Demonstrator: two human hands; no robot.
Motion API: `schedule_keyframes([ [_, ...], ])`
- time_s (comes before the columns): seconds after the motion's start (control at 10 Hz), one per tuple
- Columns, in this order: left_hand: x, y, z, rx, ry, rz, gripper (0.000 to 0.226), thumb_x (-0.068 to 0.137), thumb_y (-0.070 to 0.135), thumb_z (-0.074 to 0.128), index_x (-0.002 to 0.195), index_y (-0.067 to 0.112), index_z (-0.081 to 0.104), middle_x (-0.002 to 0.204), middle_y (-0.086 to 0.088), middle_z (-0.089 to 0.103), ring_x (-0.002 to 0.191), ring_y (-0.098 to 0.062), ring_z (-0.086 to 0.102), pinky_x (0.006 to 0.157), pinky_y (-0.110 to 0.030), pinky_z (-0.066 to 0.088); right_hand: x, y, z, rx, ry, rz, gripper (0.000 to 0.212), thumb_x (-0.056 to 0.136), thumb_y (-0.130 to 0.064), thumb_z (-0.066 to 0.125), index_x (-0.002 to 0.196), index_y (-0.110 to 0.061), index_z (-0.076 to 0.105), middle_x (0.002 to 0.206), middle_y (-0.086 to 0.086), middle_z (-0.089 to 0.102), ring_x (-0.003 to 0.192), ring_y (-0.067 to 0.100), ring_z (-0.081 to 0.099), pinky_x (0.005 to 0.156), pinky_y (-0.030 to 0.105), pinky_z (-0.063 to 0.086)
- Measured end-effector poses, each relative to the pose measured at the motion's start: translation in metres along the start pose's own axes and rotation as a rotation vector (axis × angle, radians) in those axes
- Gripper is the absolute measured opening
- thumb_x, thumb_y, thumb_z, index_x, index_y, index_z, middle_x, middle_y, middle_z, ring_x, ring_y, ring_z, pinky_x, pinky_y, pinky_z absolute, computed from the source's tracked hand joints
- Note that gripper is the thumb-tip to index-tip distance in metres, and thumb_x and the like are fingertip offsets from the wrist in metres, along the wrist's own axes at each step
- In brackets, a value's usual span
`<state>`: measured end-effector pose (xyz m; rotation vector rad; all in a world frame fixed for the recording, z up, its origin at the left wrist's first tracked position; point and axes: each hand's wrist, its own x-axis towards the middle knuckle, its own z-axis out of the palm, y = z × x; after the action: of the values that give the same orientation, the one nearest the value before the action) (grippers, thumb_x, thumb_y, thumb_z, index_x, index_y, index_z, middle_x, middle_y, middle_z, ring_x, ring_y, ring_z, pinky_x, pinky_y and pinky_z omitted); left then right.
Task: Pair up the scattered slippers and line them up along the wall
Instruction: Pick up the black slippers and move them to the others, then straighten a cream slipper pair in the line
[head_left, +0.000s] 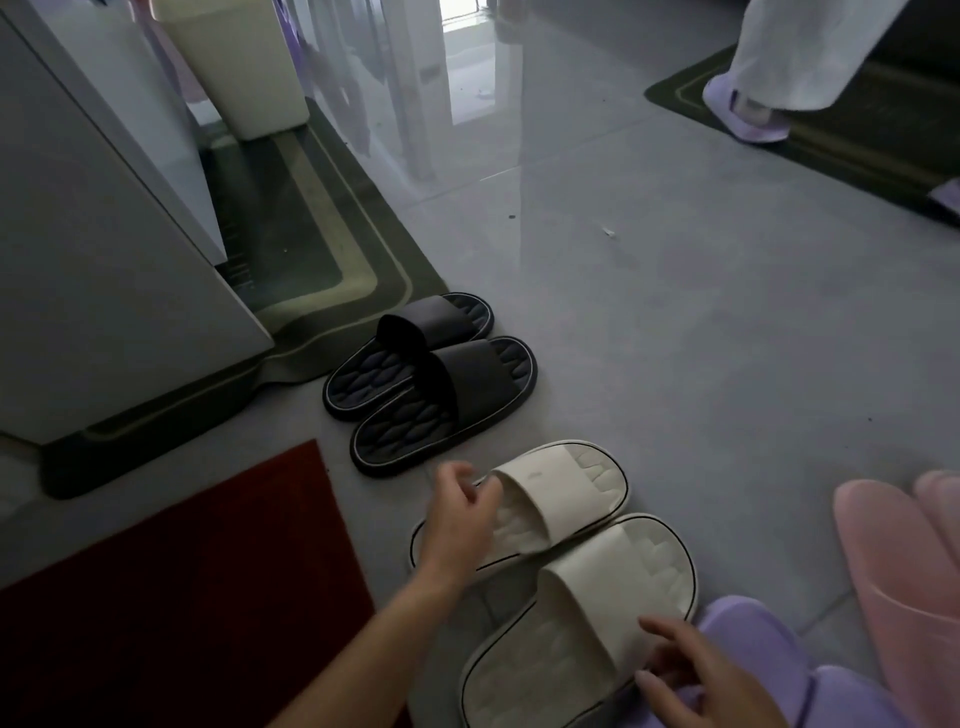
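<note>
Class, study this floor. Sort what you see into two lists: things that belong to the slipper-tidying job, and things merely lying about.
Belongs to the job:
black slippers
cream slippers
purple slippers
pink slippers

Just lying about:
red mat
green rug
cream bin
lilac slipper on another person's foot

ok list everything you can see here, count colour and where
black slippers: 2, black, side by side at the left rug's corner
cream slippers: 2, cream, side by side, nearer the camera
purple slippers: apparently 2, purple, bottom right
pink slippers: apparently 2, pink, right edge
mat: 1, red, bottom left
left rug: 1, green, by cabinet
far rug: 1, green, top right
cabinet: 1, white, left
bin: 1, cream, top
foot: 1, purple slipper, on far rug
left hand: at farther cream slipper, grip unclear
right hand: touching nearer cream slipper
</note>
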<state>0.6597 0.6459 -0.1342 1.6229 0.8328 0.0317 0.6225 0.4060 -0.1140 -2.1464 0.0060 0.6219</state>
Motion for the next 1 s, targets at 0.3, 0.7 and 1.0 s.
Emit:
schedule_keyframes([
  [0.3,-0.037,-0.006,0.045,0.245,-0.116,0.106,0.026,0.082,0.033,0.063,0.060,0.020,0.060,0.056,0.011,0.057,0.053,0.001,0.051,0.052,-0.022,0.038,0.009,-0.016,-0.010,-0.267,0.198,-0.115,0.070,0.058,-0.021,0.088,0.119,-0.009,0.057,0.101,0.005,0.054,0.088,0.020,0.062,0.078,0.015,0.039],
  [0.7,-0.054,-0.031,0.024,0.520,-0.247,0.334,0.044,0.076,0.011,0.063,0.120,0.008,0.061,0.121,-0.008,0.060,0.114,-0.022,0.053,0.099,-0.031,0.040,0.038,-0.030,0.007,-0.363,0.086,0.039,0.092,0.058,-0.054,0.070,0.136,-0.020,0.036,0.125,0.012,0.046,0.116,0.030,0.051,0.092,0.032,0.044],
  [1.0,-0.039,-0.011,0.033,0.688,-0.059,0.423,0.012,0.082,0.015,0.056,0.076,0.009,0.064,0.090,-0.009,0.063,0.085,-0.030,0.059,0.069,-0.039,0.043,0.045,-0.038,0.013,-0.344,0.051,0.042,0.098,0.063,-0.053,0.073,0.142,-0.016,0.029,0.135,0.015,0.043,0.125,0.030,0.045,0.098,0.030,0.038],
])
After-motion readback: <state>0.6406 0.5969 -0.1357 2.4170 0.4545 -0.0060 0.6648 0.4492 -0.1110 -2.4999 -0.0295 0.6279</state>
